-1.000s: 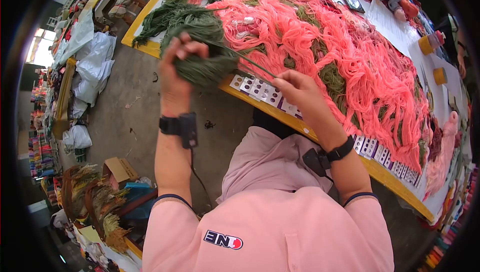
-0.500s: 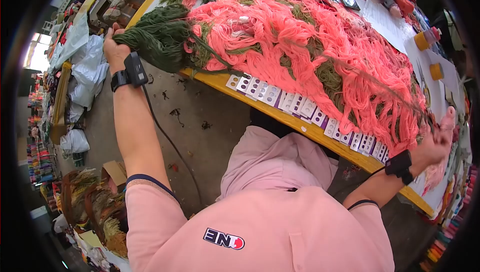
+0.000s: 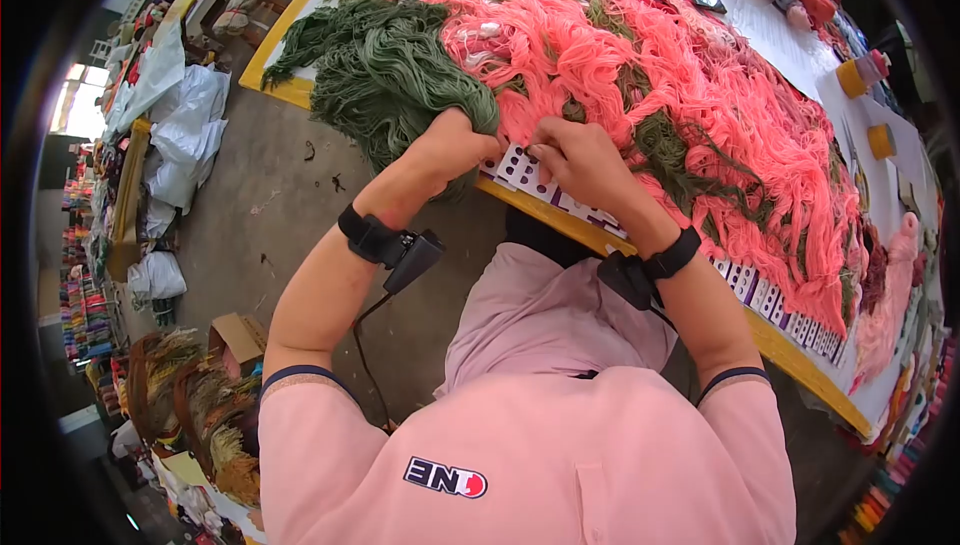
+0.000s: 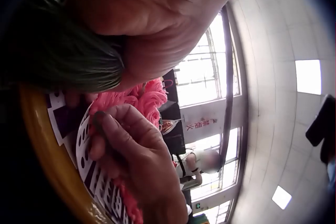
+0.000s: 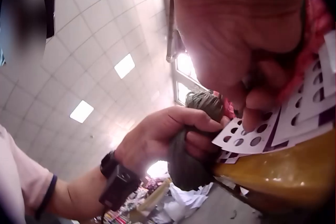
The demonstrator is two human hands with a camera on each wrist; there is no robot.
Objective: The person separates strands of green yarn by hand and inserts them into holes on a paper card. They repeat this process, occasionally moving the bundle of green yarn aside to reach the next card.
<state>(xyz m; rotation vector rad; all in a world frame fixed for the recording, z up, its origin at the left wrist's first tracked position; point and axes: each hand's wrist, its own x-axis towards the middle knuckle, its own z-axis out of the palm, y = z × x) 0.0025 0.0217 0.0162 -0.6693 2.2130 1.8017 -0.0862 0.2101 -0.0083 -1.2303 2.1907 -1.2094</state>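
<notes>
A thick hank of dark green yarn (image 3: 395, 75) hangs over the table's front edge. My left hand (image 3: 450, 150) grips its lower right part, fingers curled into the strands; the right wrist view shows the same left hand (image 5: 157, 134) wrapped round the yarn. Close beside it, my right hand (image 3: 585, 160) is over the punched cards (image 3: 525, 170). Between its thumb and forefinger it pinches a small dark green strand end (image 4: 100, 121), seen in the left wrist view. A wide heap of pink yarn (image 3: 560, 55) lies just behind both hands.
Loose green strands (image 3: 715, 170) lie across the pink heap. A yellow edge (image 3: 800, 375) borders the table, with a row of cards along it. Yellow tape rolls (image 3: 880, 142) stand at the right. Behind on the left are white plastic bags (image 3: 190, 110) and brown yarn bundles (image 3: 190, 405).
My hands first drew a green strand out, then spread far apart to left and right. Now they are back close together at the table edge, and loose green strands lie on the pink yarn.
</notes>
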